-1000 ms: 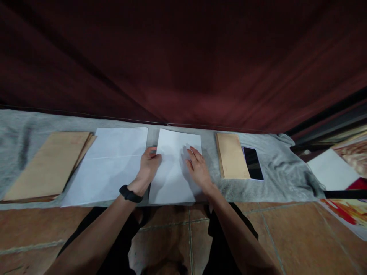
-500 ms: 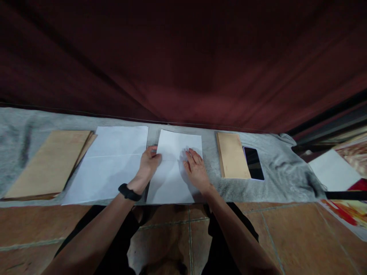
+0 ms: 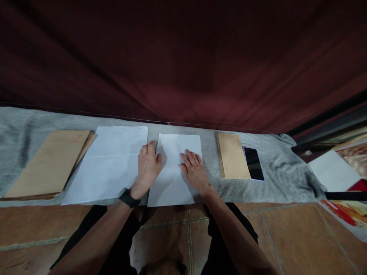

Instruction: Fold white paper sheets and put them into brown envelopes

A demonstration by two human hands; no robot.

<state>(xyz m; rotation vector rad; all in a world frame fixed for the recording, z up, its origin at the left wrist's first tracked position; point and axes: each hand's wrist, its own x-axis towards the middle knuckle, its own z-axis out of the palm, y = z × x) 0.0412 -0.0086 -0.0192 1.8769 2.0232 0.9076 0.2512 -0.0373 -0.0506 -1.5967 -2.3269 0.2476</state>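
A white sheet of paper [image 3: 174, 187] lies flat on the grey cloth in front of me, with a faint crease across its middle. My right hand [image 3: 195, 168] rests on its right side, palm down and fingers stretched out. At the sheet's left edge is my left hand [image 3: 148, 164], wearing a dark wristband; its thumb stands apart from half-curled fingers and nothing shows between them. Further left lies more white paper [image 3: 111, 172] with a crease across it, partly beneath a stack of large brown envelopes [image 3: 48, 164].
A stack of smaller brown envelopes [image 3: 233, 156] sits right of the sheet, touching a phone [image 3: 254, 164] with a dark screen. The narrow grey cloth surface [image 3: 286, 172] ends at a dark red curtain [image 3: 183, 76] behind. Tiled floor [image 3: 286, 229] shows below the front edge.
The sheet has shifted slightly toward me and lies flatter. My left hand has loosened from its left edge and turned, while my right hand has flattened on the paper.
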